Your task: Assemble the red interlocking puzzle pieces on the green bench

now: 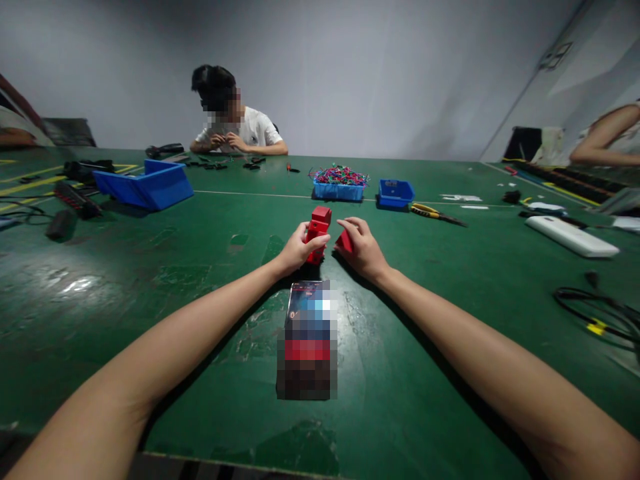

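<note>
My left hand (296, 251) is closed around an upright red block-like part (318, 227) that stands on the green table (430, 320). My right hand (361, 248) is curled around a smaller red piece (345, 241) just to the right of it. The two red pieces are close together but I cannot tell whether they touch. A flat box (307, 339) lies on the table just in front of my hands, between my forearms.
Blue bins stand at the back: a large one (150, 185) at left, one full of coloured wires (339, 183), a small one (395, 193). Yellow-handled pliers (431, 213), a white device (571, 236) and black cables (597, 310) lie right. A person in white sits opposite; another person's arm shows far right.
</note>
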Available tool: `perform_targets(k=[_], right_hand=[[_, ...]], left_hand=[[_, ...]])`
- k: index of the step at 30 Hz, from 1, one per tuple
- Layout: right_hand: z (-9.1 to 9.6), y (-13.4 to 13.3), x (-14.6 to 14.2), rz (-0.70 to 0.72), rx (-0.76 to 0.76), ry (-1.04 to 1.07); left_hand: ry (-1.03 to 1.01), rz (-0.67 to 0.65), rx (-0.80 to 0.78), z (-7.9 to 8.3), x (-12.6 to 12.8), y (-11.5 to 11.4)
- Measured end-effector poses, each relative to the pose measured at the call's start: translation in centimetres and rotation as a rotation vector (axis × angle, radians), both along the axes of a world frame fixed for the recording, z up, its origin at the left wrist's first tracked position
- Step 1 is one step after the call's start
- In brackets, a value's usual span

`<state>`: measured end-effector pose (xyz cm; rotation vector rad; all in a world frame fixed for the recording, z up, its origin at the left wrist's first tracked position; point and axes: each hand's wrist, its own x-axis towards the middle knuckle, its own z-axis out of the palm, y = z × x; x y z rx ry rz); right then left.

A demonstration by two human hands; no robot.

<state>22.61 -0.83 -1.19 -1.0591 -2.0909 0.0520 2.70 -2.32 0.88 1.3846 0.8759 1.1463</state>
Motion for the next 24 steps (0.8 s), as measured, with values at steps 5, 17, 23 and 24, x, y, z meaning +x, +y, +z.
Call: perform_targets(k=[5,17,23,24], right_hand=[[0.44,-0.47,-0.74,0.070,0.058,0.041],[0.67,-0.45,-0.98,0.081,0.089,-0.024],[0.48,-0.10,-1.05,0.076,0.031,-0.022],[0.41,-0.04,-1.03,0.086,0.019,-0.017]], left_hand=[[-0.006,0.001,0.025,0.05,0.03,-0.13],[-0.028,0.001,0.038,-0.27,0.00,0.17],[-0.024,0.016,0.032,-0.37,0.04,0.35],[-0.023,0.016,0.030,-0.36,0.05,0.36]])
